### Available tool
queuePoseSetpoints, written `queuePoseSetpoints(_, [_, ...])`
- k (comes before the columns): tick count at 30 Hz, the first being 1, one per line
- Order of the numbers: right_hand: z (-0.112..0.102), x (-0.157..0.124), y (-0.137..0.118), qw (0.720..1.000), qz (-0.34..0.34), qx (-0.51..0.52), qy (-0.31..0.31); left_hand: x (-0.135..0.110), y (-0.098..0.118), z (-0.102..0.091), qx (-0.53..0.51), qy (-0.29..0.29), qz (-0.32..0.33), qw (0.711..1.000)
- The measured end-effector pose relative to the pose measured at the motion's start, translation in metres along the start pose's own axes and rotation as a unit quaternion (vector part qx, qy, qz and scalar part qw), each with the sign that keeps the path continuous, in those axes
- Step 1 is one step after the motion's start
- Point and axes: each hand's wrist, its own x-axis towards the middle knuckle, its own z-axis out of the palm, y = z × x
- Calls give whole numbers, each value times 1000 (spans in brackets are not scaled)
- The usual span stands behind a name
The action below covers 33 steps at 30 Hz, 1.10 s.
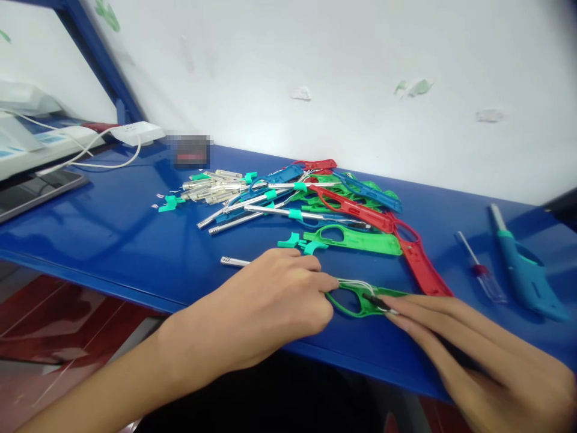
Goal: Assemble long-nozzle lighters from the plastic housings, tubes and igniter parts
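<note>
A green lighter shell half (347,308) with a trigger loop lies near the table's front edge. My left hand (270,294) is closed over its front end, and a metal tube (234,261) pokes out beyond the knuckles. My right hand (473,349) pinches a small black igniter piece (376,302) over the shell's handle. White wires (358,282) run between the two hands. Just behind lie another green shell half (360,239), a red shell half (419,255) and teal plastic clips (302,243).
Several metal tubes (243,222), blue and red shell halves (354,207) and pale parts (216,189) form a pile further back. A screwdriver (484,273) and a blue lighter (527,270) lie at right. A tablet-like device (40,189) and a white power strip (137,132) are at left.
</note>
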Motion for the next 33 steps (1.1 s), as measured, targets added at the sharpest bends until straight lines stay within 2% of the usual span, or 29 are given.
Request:
queuePoseSetpoints(3, [0,0,1,1000,-19,-17,14,1,0,0,-1,-4,-2,1000])
queuePoseSetpoints(8, [1,10,-9,999,7,-15,44,1,0,-1,-6,2,-1,1000])
queuePoseSetpoints(17, [4,20,-11,995,-22,-88,41,2,0,-1,0,8,1,1000])
queuePoseSetpoints(33, [3,28,-13,995,-30,-88,44,3,1,-1,-3,15,-1,1000])
